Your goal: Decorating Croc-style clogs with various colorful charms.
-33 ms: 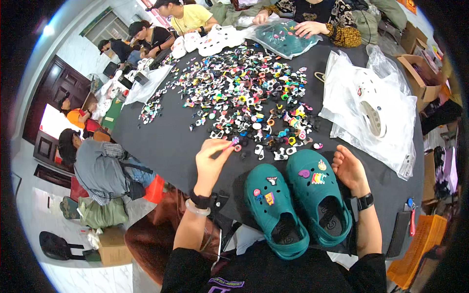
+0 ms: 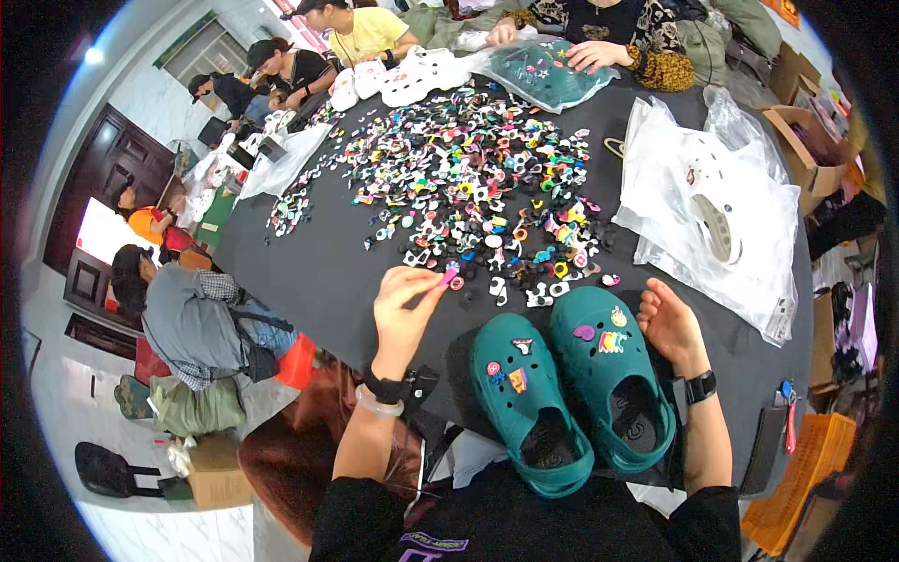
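Note:
My left hand [image 2: 405, 305], raised over the near table edge, pinches a small pink-and-purple shoe charm [image 2: 450, 273] between thumb and fingertips. Two green clogs stand side by side in front of me, toes pointing away. The left clog [image 2: 552, 423] carries a few charms on its toe, among them a yellow-and-purple one; the right clog [image 2: 585, 317] has a purple heart, a rainbow-coloured charm and a pale round one. Beside the right clog's toe, my right hand [image 2: 670, 323] rests palm up with loosely curled fingers and nothing in them.
A wide heap of mixed shoe charms [image 2: 487, 169] spreads beyond the clogs. To the right, a white clog [image 2: 716, 211] lies on clear plastic bags [image 2: 646, 178]. Across the table, a person's hands touch a bagged green pair [image 2: 548, 75]. White clogs [image 2: 420, 77] stand at the far left.
The charm in my left hand has turned slightly, showing more of its pink side. Both hands and the clogs stay nearly where they were.

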A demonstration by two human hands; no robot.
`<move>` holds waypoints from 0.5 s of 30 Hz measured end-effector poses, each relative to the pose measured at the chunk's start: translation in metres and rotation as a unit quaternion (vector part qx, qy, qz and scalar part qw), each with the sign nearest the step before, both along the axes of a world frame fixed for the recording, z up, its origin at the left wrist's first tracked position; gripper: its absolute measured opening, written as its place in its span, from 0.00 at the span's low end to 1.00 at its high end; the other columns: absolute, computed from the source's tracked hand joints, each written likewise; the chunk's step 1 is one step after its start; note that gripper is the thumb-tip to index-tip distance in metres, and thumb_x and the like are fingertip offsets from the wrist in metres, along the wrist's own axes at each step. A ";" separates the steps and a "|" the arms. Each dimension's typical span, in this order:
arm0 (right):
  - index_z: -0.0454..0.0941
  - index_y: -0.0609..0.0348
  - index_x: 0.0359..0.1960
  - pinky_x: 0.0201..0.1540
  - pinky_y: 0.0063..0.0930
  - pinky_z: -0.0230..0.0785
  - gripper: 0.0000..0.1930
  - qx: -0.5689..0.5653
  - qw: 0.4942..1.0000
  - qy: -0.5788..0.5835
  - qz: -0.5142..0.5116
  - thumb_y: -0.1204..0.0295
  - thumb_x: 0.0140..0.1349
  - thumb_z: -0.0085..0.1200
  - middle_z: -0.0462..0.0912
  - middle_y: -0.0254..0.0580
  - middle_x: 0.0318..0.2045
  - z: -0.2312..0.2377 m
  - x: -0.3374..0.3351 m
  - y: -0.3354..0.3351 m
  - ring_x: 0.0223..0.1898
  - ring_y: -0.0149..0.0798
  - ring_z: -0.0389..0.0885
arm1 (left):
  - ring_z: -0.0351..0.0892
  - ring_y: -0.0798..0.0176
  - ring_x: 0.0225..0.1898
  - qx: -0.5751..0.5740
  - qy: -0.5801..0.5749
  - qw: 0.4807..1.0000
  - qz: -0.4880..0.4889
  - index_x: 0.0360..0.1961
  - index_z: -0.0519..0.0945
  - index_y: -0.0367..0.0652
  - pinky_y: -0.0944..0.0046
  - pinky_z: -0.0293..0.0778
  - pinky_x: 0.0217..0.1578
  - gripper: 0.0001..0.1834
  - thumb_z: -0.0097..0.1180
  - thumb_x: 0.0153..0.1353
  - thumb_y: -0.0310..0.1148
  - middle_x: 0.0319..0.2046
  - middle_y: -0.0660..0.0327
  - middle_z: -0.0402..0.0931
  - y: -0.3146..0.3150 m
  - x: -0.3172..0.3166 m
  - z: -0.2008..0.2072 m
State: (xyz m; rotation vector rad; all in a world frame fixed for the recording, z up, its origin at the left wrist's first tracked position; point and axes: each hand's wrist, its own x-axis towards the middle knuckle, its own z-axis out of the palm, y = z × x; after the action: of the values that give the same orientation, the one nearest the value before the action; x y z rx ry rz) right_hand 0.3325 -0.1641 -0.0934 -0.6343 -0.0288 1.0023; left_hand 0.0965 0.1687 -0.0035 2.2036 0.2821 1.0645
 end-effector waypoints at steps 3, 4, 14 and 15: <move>0.74 0.52 0.46 0.35 0.23 0.65 0.09 -0.004 1.000 -0.003 0.001 0.65 0.69 0.48 0.75 0.30 0.31 -0.001 0.001 0.000 0.30 0.26 0.70 | 0.76 0.59 0.37 0.266 0.023 0.961 0.070 0.25 0.83 0.46 0.57 0.65 0.43 0.08 0.70 0.42 0.25 0.29 0.68 0.79 -0.005 -0.015 0.009; 0.74 0.52 0.46 0.35 0.23 0.65 0.09 -0.002 1.000 -0.002 0.001 0.65 0.69 0.48 0.76 0.29 0.31 -0.002 0.001 0.000 0.29 0.26 0.69 | 0.76 0.59 0.37 0.275 0.014 0.959 0.065 0.25 0.83 0.46 0.57 0.65 0.43 0.08 0.70 0.42 0.25 0.29 0.68 0.79 -0.004 -0.019 0.007; 0.74 0.51 0.46 0.34 0.22 0.64 0.09 -0.016 1.000 0.005 -0.013 0.64 0.70 0.47 0.75 0.28 0.30 0.000 0.000 0.000 0.28 0.26 0.69 | 0.76 0.61 0.38 0.244 0.287 0.915 0.144 0.28 0.82 0.47 0.56 0.64 0.46 0.07 0.65 0.45 0.29 0.25 0.67 0.77 0.061 -0.032 -0.034; 0.74 0.51 0.46 0.34 0.22 0.64 0.09 -0.016 1.000 0.003 -0.011 0.64 0.70 0.47 0.75 0.28 0.30 0.000 0.000 0.000 0.28 0.26 0.69 | 0.78 0.60 0.35 0.226 0.311 0.916 0.119 0.30 0.83 0.45 0.57 0.69 0.43 0.07 0.63 0.46 0.28 0.25 0.66 0.79 0.067 -0.028 -0.035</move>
State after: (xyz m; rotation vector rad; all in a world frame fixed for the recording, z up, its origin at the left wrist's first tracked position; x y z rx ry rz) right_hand 0.3323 -0.1643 -0.0933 -0.6599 0.0001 0.9858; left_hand 0.0684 0.2356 -0.0380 2.9599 0.6483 0.5390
